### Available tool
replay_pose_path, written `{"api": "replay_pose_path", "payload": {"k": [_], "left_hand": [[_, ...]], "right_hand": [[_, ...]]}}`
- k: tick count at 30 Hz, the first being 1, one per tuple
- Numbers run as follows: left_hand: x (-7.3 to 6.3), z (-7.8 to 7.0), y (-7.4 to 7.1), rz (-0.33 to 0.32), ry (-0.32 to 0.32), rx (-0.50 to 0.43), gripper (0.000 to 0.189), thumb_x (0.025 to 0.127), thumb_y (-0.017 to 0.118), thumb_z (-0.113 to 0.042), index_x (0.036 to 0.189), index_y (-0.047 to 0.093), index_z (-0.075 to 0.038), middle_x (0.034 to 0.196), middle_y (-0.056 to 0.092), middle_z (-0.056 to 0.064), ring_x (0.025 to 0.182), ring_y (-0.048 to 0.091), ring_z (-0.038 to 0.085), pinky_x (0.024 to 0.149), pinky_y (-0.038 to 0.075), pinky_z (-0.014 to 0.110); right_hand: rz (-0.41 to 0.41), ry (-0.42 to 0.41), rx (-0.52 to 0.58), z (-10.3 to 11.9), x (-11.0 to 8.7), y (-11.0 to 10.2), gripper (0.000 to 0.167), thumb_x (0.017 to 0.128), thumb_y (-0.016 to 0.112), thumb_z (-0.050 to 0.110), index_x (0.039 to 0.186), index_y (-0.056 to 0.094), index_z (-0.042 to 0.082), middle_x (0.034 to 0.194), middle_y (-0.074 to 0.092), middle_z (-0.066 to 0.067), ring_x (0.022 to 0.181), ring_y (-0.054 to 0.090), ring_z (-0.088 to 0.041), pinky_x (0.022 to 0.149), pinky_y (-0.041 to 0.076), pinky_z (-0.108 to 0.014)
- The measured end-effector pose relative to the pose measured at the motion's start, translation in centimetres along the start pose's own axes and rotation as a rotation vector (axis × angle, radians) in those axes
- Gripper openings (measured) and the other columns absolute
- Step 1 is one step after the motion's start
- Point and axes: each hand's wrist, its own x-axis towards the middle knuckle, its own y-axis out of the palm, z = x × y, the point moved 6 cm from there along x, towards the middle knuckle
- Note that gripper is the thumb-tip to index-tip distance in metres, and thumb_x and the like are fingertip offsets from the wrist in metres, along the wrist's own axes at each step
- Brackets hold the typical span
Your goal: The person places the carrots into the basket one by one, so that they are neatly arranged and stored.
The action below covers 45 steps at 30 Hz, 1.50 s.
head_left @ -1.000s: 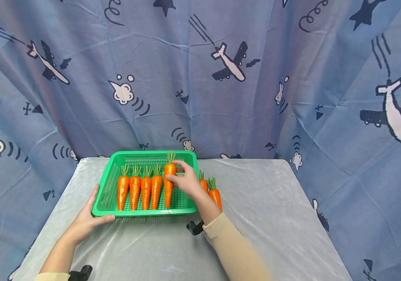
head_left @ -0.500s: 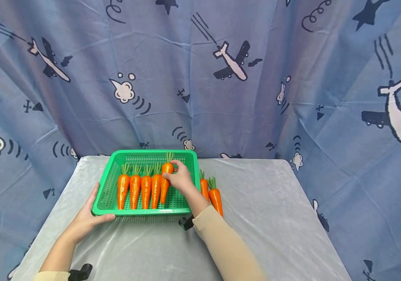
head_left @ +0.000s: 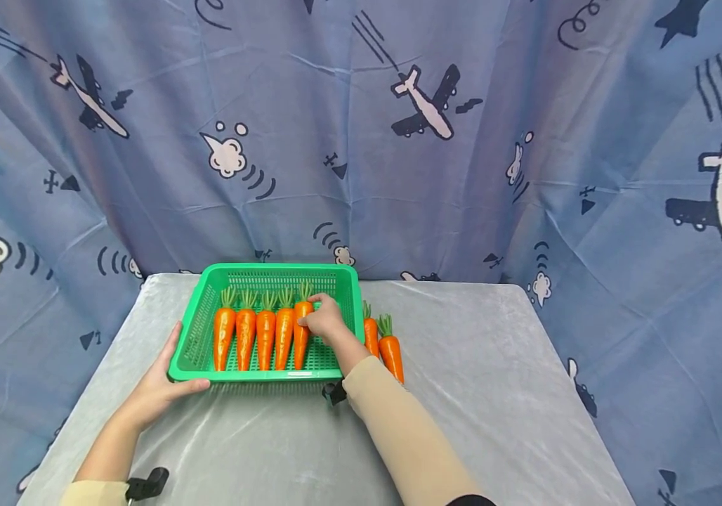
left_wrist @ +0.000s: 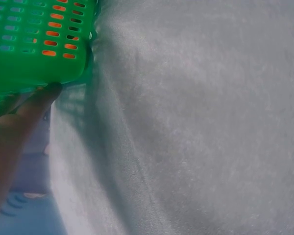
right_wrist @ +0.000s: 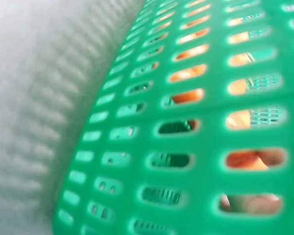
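A green plastic basket holds several orange carrots lying side by side, green stems toward the back. My right hand reaches inside and pinches the upper part of the rightmost carrot. That carrot lies low in the basket, beside the row. At the front left corner of the basket, my left hand rests with straight fingers along the side and the thumb along the front. The left wrist view shows its fingers against the basket wall. Slots in the basket wall partly hide the right hand in the right wrist view.
Two more carrots, one close to the basket and a second carrot beside it, lie on the grey tablecloth right of the basket. The right forearm partly covers them. A blue patterned curtain hangs behind the table.
My right hand has moved the carrot left and lowered it next to the others in the basket. The left hand stays at the corner. The head view has shifted slightly.
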Motion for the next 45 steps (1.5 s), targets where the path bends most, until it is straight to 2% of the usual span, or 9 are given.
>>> {"api": "replay_pose_path", "payload": {"k": [8,15,18,23,28,32,37,42,45], "left_hand": [[-0.1,0.2,0.0,-0.003,0.002,0.0,0.122,0.084,0.08,-0.005,0.162,-0.009,-0.035,0.17,-0.013,0.008,0.152,0.001,0.025,0.098,0.019,-0.004],[-0.1,0.3,0.0,-0.003,-0.026,0.016,0.121,0.085,0.079,-0.007,0.16,-0.009,-0.042,0.17,-0.009,0.01,0.151,0.007,0.032,0.097,0.02,-0.004],[-0.1,0.3,-0.1,-0.005,-0.025,0.014,0.121,0.085,0.079,-0.007,0.16,-0.009,-0.042,0.17,-0.01,0.01,0.151,0.005,0.034,0.097,0.02,-0.004],[-0.2,0.2,-0.1,-0.005,-0.029,0.009,0.122,0.084,0.08,-0.006,0.161,-0.01,-0.038,0.17,-0.011,0.01,0.151,0.003,0.034,0.096,0.02,-0.004],[-0.1,0.1,0.0,-0.005,-0.016,-0.002,0.122,0.084,0.08,-0.006,0.161,-0.009,-0.037,0.17,-0.008,0.01,0.15,0.008,0.032,0.097,0.022,-0.003],[-0.1,0.2,0.1,-0.003,-0.016,0.002,0.122,0.084,0.08,-0.006,0.162,-0.01,-0.033,0.17,-0.009,0.01,0.151,0.006,0.026,0.097,0.022,-0.003],[-0.1,0.3,0.0,-0.004,-0.011,0.002,0.121,0.085,0.079,-0.006,0.163,-0.01,-0.029,0.17,-0.01,0.01,0.151,0.005,0.023,0.097,0.021,-0.004],[0.0,0.4,0.0,-0.003,-0.016,-0.01,0.122,0.085,0.079,-0.005,0.162,-0.011,-0.031,0.17,-0.014,0.007,0.152,-0.002,0.027,0.098,0.019,-0.004],[0.1,0.4,0.0,-0.001,-0.018,-0.017,0.122,0.084,0.079,-0.004,0.162,-0.012,-0.03,0.169,-0.015,0.006,0.153,-0.005,0.029,0.098,0.017,-0.005]], "right_hand": [[0.024,0.051,-0.156,-1.0,0.3,0.1,0.051,0.086,0.077,-0.002,0.129,0.055,0.013,0.116,0.059,-0.017,0.086,0.06,-0.026,0.065,0.055,-0.037],[0.053,0.092,-0.183,-1.5,0.8,0.3,0.05,0.087,0.077,0.001,0.129,0.054,0.016,0.115,0.06,-0.017,0.087,0.063,-0.028,0.065,0.06,-0.046],[0.059,0.097,-0.191,-1.6,0.6,0.4,0.051,0.089,0.076,0.005,0.133,0.054,0.016,0.119,0.06,-0.017,0.086,0.064,-0.027,0.066,0.06,-0.049],[-0.006,0.043,-0.258,-1.2,0.1,-0.1,0.054,0.09,0.078,0.022,0.138,0.053,0.013,0.122,0.061,-0.016,0.084,0.062,-0.025,0.067,0.056,-0.04],[-0.091,-0.032,-0.293,-0.2,-0.4,-0.7,0.059,0.09,0.078,0.031,0.139,0.054,0.012,0.134,0.06,-0.014,0.097,0.06,-0.025,0.072,0.052,-0.036],[-0.092,-0.055,-0.253,0.6,-0.9,-1.2,0.06,0.09,0.078,0.032,0.141,0.053,0.015,0.139,0.058,-0.013,0.103,0.062,-0.027,0.075,0.054,-0.038],[-0.046,-0.112,-0.152,1.5,-2.0,-2.1,0.06,0.091,0.077,0.032,0.142,0.054,0.012,0.143,0.054,-0.016,0.121,0.057,-0.032,0.086,0.055,-0.043],[0.03,-0.096,0.04,1.9,-3.2,-3.3,0.057,0.091,0.077,0.028,0.142,0.054,0.013,0.147,0.048,-0.021,0.116,0.059,-0.038,0.084,0.058,-0.05],[0.068,-0.092,0.136,2.4,-4.0,-4.5,0.056,0.093,0.075,0.024,0.142,0.052,0.012,0.147,0.047,-0.024,0.119,0.059,-0.041,0.086,0.058,-0.053]]}}
